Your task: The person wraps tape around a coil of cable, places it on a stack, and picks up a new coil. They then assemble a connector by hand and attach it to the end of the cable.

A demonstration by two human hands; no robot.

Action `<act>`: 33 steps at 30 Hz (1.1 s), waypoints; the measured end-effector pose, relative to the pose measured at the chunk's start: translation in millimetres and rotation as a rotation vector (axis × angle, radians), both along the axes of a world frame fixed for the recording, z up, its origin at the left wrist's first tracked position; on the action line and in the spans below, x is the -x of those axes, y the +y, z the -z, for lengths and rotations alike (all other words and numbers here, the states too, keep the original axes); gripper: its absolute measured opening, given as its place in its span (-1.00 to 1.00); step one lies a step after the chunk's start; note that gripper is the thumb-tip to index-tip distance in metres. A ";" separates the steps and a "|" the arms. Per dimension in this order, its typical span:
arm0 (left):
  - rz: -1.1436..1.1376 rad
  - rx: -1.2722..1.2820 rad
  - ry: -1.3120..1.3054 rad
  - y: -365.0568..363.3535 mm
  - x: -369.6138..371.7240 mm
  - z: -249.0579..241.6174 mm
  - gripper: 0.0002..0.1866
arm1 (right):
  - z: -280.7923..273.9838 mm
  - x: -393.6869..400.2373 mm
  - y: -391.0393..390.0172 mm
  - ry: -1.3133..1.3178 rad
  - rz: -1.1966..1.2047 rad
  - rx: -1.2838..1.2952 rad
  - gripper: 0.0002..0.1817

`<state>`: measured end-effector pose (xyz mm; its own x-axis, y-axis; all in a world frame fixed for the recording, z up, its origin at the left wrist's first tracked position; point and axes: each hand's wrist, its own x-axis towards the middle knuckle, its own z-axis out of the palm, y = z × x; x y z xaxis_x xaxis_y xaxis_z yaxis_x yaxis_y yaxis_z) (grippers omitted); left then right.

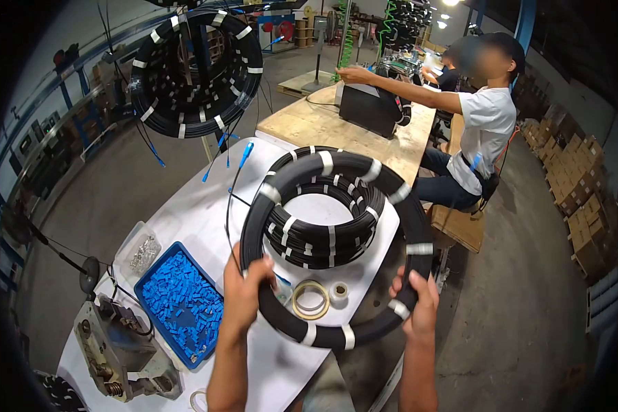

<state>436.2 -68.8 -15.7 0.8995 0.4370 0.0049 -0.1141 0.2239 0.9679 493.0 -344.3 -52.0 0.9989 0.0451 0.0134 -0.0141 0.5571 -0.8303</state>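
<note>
step: i hold the coil (pixel 336 250) up over the table (pixel 192 206), near its right edge.
left hand (pixel 246 294): clamped on coil.
right hand (pixel 417 302): clamped on coil.
next: probably needs a steady two-handed carry.

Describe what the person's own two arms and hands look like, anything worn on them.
Both forearms rise from the bottom edge and are bare as far as the picture shows: no sleeves in view. The left hand and the right hand wear no gloves. No watch, ring or wristband shows on either, and no markings can be made out.
</note>
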 end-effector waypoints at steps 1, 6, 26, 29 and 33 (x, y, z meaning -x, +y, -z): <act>0.030 0.049 -0.062 11.6 -23.2 5.0 -0.73 | -6.7 -18.8 3.9 -0.012 -0.012 0.023 -0.74; -0.026 0.182 -0.008 54.2 -126.6 19.0 -0.67 | -27.1 -112.8 40.3 -0.107 0.026 0.154 -0.65; -0.134 -0.237 0.142 92.0 -194.8 79.0 -0.15 | 31.9 -164.1 59.7 -0.015 -0.002 0.280 -0.52; -0.134 -0.359 0.108 89.1 -172.6 80.3 -0.09 | 37.6 -143.9 51.3 0.023 -0.066 0.349 -0.46; -0.145 -0.504 0.048 77.8 -126.5 73.6 -0.07 | 30.3 -104.0 51.6 0.000 -0.033 0.457 -0.26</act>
